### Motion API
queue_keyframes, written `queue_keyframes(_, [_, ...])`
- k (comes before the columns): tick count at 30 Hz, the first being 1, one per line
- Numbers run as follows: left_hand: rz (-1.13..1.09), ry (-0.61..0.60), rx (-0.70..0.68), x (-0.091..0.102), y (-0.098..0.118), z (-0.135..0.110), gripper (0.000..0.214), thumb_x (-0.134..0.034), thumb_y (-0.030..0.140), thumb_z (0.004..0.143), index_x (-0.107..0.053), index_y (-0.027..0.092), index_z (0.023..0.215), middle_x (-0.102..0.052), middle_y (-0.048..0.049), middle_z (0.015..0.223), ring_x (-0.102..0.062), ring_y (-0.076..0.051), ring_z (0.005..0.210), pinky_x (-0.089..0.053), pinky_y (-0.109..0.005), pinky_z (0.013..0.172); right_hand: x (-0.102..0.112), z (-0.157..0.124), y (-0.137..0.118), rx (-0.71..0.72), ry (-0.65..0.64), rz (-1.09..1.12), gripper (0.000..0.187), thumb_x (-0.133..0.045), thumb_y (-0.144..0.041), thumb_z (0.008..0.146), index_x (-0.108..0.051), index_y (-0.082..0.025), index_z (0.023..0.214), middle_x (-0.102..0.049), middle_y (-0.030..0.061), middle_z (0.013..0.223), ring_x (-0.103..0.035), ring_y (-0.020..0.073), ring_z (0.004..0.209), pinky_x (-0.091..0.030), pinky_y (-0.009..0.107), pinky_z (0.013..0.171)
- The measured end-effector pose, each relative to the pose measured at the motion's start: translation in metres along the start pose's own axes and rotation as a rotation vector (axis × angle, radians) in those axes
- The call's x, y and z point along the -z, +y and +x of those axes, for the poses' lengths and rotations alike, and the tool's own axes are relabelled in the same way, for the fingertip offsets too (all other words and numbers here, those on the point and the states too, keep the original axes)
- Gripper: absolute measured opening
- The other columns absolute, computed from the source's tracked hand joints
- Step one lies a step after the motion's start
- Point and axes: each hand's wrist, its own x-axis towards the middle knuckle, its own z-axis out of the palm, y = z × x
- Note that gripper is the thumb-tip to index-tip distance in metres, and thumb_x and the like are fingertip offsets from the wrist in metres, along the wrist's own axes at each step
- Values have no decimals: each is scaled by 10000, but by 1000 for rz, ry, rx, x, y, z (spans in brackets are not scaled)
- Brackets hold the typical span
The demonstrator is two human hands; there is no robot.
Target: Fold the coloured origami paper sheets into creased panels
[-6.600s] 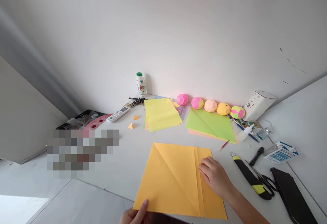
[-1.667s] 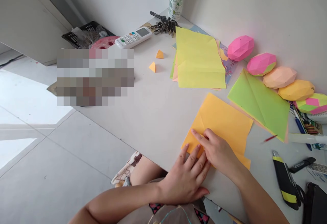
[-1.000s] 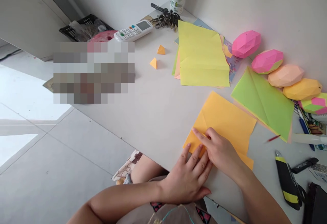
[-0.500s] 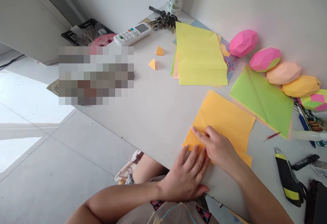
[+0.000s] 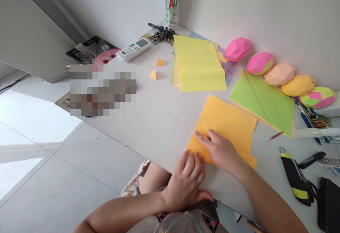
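A sheet of orange paper point(image 5: 228, 123) lies at the near side of the table, with crease lines and a folded strip along its near edge. My right hand point(image 5: 221, 151) rests on it, index finger stretched out to the paper's left edge and the other fingers curled under. At the near-left corner, the fingertips of my left hand point(image 5: 187, 176) touch the paper's edge. Its fingers are bent and its thumb is apart; I see nothing held in it. Beyond the sheet lie two small orange folded pieces point(image 5: 159, 62).
Yellow sheets point(image 5: 199, 62) and green sheets point(image 5: 262, 101) lie behind. Along the wall sit several faceted paper shapes point(image 5: 280, 74). A utility knife point(image 5: 294, 178) and a black marker point(image 5: 312, 159) are at right. A remote point(image 5: 134, 49), keys point(image 5: 163, 34) and a spray can point(image 5: 172, 6) stand farther back.
My left fingers have drawn in and bent, shifting toward the paper's near-left corner. My right index finger stays on the left edge. The whole view has shifted slightly.
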Motion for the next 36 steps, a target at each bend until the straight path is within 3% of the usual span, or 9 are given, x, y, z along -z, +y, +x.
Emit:
queue_keyframes(7, [47,-44,-2,6,-1,-1,941,-101,808,808,-627,124,1183,-600,-161,1224,-467,-308,1146,-330,-534,1014,-4,0,0,-9,-22,-28,629,-453,9,778,-509,-248,1349,-458,5,784,-398,95,570,-265,213,488])
queue_keyframes(16, [32,-23,-81,13,-5,10,936,-182,812,803,-649,51,1085,-620,-179,1089,-526,-311,1032,-352,-472,1015,-2,0,-3,-36,5,-13,584,-497,-27,792,-535,-265,1324,-456,-6,780,-342,92,530,-239,226,487])
queue_keyframes(18, [-3,-69,-78,18,-10,17,745,-276,716,875,-663,85,964,-615,-150,964,-542,-286,907,-437,-454,869,-1,-1,-4,-47,-10,-25,596,-494,-20,789,-529,-271,1329,-468,-3,790,-345,91,529,-240,226,492])
queue_keyframes(21, [-91,-117,-69,16,-21,26,288,-437,304,952,-599,148,772,-537,-61,760,-505,-210,716,-445,-353,654,1,-2,-6,-67,-61,-41,617,-509,-19,788,-509,-282,1346,-487,6,809,-365,90,537,-234,223,496])
queue_keyframes(23, [-118,-102,-68,8,-29,31,234,-420,102,922,-549,163,737,-507,-37,739,-490,-184,687,-431,-317,637,3,-1,-7,-78,-91,-32,589,-536,-61,808,-501,-280,1354,-503,14,827,-380,91,538,-230,225,493])
queue_keyframes(28, [-127,-97,-42,-8,-38,43,220,-386,88,935,-513,170,776,-505,-33,778,-498,-170,709,-439,-304,676,11,2,-9,-111,-139,-11,516,-507,-124,866,-498,-280,1358,-564,36,888,-432,99,522,-240,243,473])
queue_keyframes(32, [-117,-143,-63,-3,-39,50,154,-418,129,920,-504,181,802,-499,-23,754,-492,-175,670,-419,-302,619,27,-24,3,-296,-159,45,453,-440,-190,918,-481,-216,1368,-624,49,862,-557,151,594,-339,258,496])
queue_keyframes(34, [-106,-171,-83,1,-39,54,95,-451,160,907,-515,184,840,-511,-23,758,-498,-180,659,-407,-304,593,31,-54,10,-434,-50,98,415,-421,-255,935,-504,-175,1334,-652,69,881,-618,197,717,-427,286,566])
queue_keyframes(36, [-94,-196,-104,3,-39,57,52,-480,194,896,-528,184,879,-526,-26,765,-513,-187,660,-400,-307,579,28,-89,13,-579,176,166,396,-413,-319,937,-531,-165,1283,-661,101,999,-631,224,875,-488,317,666])
